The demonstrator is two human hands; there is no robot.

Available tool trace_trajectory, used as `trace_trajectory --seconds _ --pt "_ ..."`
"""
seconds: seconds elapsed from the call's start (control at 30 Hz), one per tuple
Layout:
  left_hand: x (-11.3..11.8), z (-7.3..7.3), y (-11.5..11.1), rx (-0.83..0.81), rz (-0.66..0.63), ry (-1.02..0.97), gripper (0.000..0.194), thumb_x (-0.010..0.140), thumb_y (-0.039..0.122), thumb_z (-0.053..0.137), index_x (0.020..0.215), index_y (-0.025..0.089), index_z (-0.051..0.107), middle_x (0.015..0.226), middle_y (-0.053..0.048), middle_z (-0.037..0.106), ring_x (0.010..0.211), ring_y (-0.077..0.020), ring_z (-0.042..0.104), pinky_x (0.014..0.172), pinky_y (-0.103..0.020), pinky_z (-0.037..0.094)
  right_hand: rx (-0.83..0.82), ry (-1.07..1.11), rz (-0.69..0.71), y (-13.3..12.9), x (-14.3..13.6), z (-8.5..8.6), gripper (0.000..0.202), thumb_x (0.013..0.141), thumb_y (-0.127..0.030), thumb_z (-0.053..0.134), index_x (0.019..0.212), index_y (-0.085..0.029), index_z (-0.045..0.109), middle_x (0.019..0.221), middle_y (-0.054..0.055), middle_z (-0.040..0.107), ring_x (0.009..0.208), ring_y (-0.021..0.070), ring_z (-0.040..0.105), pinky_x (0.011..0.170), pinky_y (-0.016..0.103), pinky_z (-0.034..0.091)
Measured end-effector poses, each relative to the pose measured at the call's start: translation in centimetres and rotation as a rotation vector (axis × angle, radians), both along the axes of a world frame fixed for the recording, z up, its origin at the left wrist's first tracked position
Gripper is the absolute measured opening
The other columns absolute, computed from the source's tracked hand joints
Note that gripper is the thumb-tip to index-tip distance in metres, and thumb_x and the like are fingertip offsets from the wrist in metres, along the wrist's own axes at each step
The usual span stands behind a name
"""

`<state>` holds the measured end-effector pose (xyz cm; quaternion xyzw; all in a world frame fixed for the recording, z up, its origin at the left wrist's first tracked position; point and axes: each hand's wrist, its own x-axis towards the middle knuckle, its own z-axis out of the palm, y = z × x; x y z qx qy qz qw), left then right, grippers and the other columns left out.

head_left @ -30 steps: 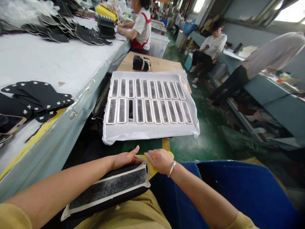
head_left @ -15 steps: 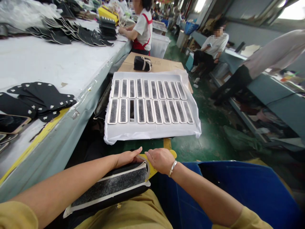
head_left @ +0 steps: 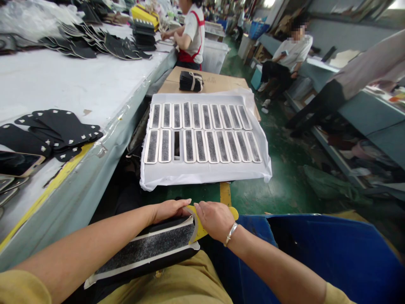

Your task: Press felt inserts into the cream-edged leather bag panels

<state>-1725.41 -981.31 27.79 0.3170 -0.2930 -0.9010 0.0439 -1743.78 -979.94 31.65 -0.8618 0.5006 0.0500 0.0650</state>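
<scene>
Here's the black case [head_left: 155, 247] with its white-edged panel, across the person's lap; right hand [head_left: 217, 217] fingers clamped on the flat yellow tool [head_left: 199, 231] at its end. Left hand [head_left: 169, 210] along the far side, finger grip hidden. Beyond the white tray [head_left: 205, 169], the cardboard's [head_left: 232, 85] print: illegible.

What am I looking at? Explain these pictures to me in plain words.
No robot here: every picture comes from one head-worn camera, looking forward and down. The bare human right hand grips a flat yellow tool with its curved edge at the end of a long black piece, which bears a speckled strip with white borders. The left hand lies along that piece's far side. Ahead, a white-covered board carries two rows of white-bordered dark strips. On the table at left lie flat black cut pieces and a phone.
</scene>
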Motion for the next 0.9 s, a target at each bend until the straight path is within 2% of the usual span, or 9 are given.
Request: trace_trajectory --seconds 0.17,0.33,0.6,0.77,0.9 --pt "-0.3 -0.2 0.1 -0.053 0.108 -0.016 0.055 0.068 0.065 0.060 0.082 0.013 0.071 0.079 -0.005 0.070 0.095 -0.0229 0.061 0.098 -0.031 0.037 -0.010 -0.010 0.022 0.3 0.0 -0.3 0.042 0.099 -0.033 0.026 0.080 -0.020 0.061 0.072 0.004 0.070 0.067 0.0202 0.068 0.052 0.030 0.033" --pt "0.0 -1.0 0.3 -0.092 0.170 -0.004 0.046 0.076 0.056 0.059 0.092 0.014 0.071 0.096 -0.006 0.070 0.096 -0.0236 0.062 0.100 -0.035 0.037 0.018 -0.002 0.154 -1.4 -0.5 -0.3 0.045 0.099 -0.037 0.026 0.079 -0.020 0.062 0.074 0.004 0.071 0.067 0.0195 0.067 0.053 0.029 0.032" --pt "1.3 -0.5 0.9 -0.091 0.145 -0.095 0.063 0.066 0.066 0.066 0.100 0.013 0.068 0.100 -0.008 0.069 0.102 -0.0243 0.060 0.100 -0.034 0.038 0.099 0.023 0.430 -3.9 0.1 0.4 0.043 0.099 -0.038 0.028 0.084 -0.019 0.064 0.081 0.005 0.071 0.074 0.0189 0.067 0.056 0.029 0.032" --pt "1.4 -0.3 1.2 -0.112 0.160 -0.224 0.066 0.060 0.068 0.069 0.095 0.013 0.069 0.097 -0.006 0.070 0.099 -0.0233 0.061 0.097 -0.031 0.040 0.127 0.061 0.472 -4.2 0.2 1.0 0.046 0.099 -0.039 0.025 0.085 -0.018 0.063 0.082 0.006 0.071 0.073 0.0184 0.067 0.056 0.029 0.032" --pt "1.5 0.1 1.2 -0.153 0.155 -0.371 0.063 0.064 0.067 0.066 0.094 0.012 0.069 0.097 -0.008 0.070 0.096 -0.0250 0.062 0.088 -0.032 0.046 0.158 0.083 0.517 -4.6 0.3 1.2 0.045 0.099 -0.040 0.025 0.086 -0.018 0.063 0.082 0.005 0.071 0.074 0.0182 0.067 0.055 0.028 0.031"
